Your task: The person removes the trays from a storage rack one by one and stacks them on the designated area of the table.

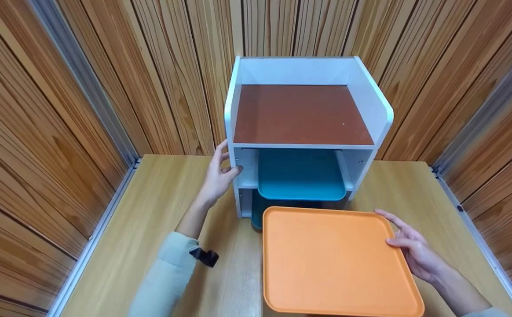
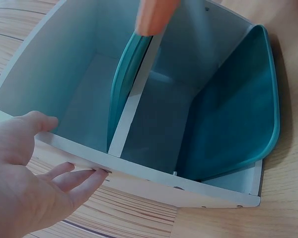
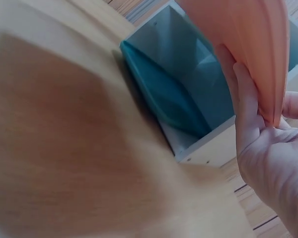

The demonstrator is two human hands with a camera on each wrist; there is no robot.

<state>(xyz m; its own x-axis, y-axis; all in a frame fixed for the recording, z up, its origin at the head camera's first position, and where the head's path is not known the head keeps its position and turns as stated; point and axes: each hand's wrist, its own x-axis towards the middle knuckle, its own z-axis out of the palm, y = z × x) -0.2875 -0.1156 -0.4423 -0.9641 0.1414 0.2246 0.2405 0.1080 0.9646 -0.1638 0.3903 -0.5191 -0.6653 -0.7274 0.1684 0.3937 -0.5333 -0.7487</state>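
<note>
A white shelf unit [image 1: 238, 88] with a brown top board [image 1: 302, 114] stands at the back of the wooden table [image 1: 159, 207]. A teal tray [image 1: 300, 178] lies on its middle level, and another teal tray [image 1: 258, 215] shows below. My left hand [image 1: 231, 157] holds the unit's left side panel, thumb on the front edge and fingers along the outside [image 2: 84, 173]. My right hand [image 1: 385, 226] grips the right rim of an orange tray [image 1: 330, 259], which hangs level in front of the unit's openings. In the right wrist view my fingers [image 3: 241, 94] lie under the orange tray [image 3: 248, 44].
Wood-panelled walls [image 1: 40, 132] close in the table on the left, back and right, with metal strips [image 1: 467, 211] along the table's edges. A black strap [image 1: 205, 256] sits at my left sleeve. Bare tabletop lies on both sides of the shelf unit.
</note>
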